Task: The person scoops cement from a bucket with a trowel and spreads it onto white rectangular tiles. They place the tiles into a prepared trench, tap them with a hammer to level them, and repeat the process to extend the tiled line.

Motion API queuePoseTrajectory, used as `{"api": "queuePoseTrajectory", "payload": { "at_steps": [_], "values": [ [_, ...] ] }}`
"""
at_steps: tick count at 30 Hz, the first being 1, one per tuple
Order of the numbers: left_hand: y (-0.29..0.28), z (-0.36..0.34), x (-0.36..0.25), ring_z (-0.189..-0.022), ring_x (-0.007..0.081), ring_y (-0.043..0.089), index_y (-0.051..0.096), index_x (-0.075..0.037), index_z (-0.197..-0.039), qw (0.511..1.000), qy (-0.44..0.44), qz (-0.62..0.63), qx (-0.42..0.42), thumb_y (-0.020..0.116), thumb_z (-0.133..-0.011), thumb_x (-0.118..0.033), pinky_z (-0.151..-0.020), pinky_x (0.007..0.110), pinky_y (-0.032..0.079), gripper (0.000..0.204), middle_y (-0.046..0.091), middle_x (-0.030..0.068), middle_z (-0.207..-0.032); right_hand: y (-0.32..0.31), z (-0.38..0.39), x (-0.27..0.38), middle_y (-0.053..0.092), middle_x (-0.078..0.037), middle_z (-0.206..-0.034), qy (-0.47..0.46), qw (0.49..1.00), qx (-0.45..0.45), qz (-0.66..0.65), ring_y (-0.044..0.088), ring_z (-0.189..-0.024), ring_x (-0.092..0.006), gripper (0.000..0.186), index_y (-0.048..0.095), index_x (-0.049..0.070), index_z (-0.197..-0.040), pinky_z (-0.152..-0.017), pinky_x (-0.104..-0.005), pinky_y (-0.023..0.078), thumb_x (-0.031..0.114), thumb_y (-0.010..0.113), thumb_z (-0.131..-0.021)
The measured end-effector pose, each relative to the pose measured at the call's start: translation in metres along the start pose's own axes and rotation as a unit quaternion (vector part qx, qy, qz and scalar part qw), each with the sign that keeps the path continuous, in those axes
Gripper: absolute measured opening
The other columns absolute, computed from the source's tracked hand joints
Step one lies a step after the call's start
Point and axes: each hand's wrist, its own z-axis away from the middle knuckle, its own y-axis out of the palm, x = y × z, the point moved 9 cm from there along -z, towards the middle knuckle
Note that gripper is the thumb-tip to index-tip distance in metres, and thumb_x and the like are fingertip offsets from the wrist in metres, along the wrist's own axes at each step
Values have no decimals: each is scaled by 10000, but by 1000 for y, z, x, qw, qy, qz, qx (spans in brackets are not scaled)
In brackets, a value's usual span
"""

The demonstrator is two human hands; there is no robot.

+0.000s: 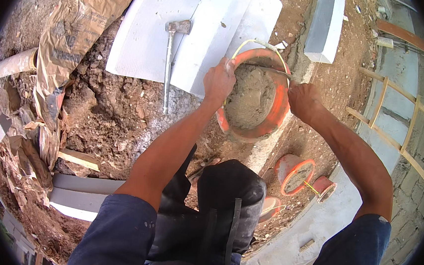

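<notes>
Wet grey mortar (247, 100) lies inside an orange bucket (279, 108) in front of me. My left hand (219, 81) is closed on the bucket's left rim, beside its yellow wire handle (237, 49). At the right rim, my right hand (304, 101) is closed around the handle of what looks like a trowel (269, 70). Its thin dark blade appears nearly edge-on across the far part of the bucket, above the mortar. Left of the bucket, a hammer (169, 64) with a metal shaft lies partly on white slabs (139, 42).
A crumpled brown paper sack (75, 32) lies on the soil at left, near a pipe (13, 64). Smaller orange buckets (287, 168) stand at lower right. A wooden ladder-like frame (390, 139) leans by the block wall (406, 197). A grey block (324, 29) sits far right.
</notes>
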Motion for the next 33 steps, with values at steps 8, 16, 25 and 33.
{"api": "queuePoseTrajectory", "payload": {
  "at_steps": [8, 16, 25, 33],
  "values": [
    [-15, -2, 2, -593, 456, 583, 581, 20, -808, 990, 88, 75, -76, 473, -992, -275, -585, 519, 429, 364, 569, 246, -595, 109, 40, 41, 611, -65, -711, 6, 797, 330, -505, 627, -603, -162, 184, 589, 18, -899, -506, -350, 529, 107, 677, -765],
    [-13, 0, -1, -502, 379, 501, 531, 32, -753, 988, 105, 94, -68, 455, -1002, -267, -554, 484, 391, 396, 499, 220, -552, 118, 80, 88, 554, -28, -703, -29, 564, 350, -747, 565, -548, -123, 223, 543, 50, -894, -448, -290, 483, 113, 707, -756],
    [-12, 2, -5, -516, 274, 448, 552, 56, -798, 985, 134, 87, -63, 431, -1014, -301, -566, 462, 400, 435, 476, 184, -563, 116, 44, 170, 535, -26, -687, -117, 176, 276, -938, 527, -500, -114, 212, 530, 54, -943, -426, -281, 436, 107, 692, -818],
    [-12, 0, -1, -598, 363, 534, 569, 51, -792, 988, 118, 68, -68, 428, -1000, -355, -653, 476, 434, 477, 538, 232, -626, 78, 47, 80, 636, -148, -811, -97, 832, 37, -546, 657, -745, -273, 352, 527, -11, -1037, -649, -396, 527, 113, 684, -748]
  ]
}}
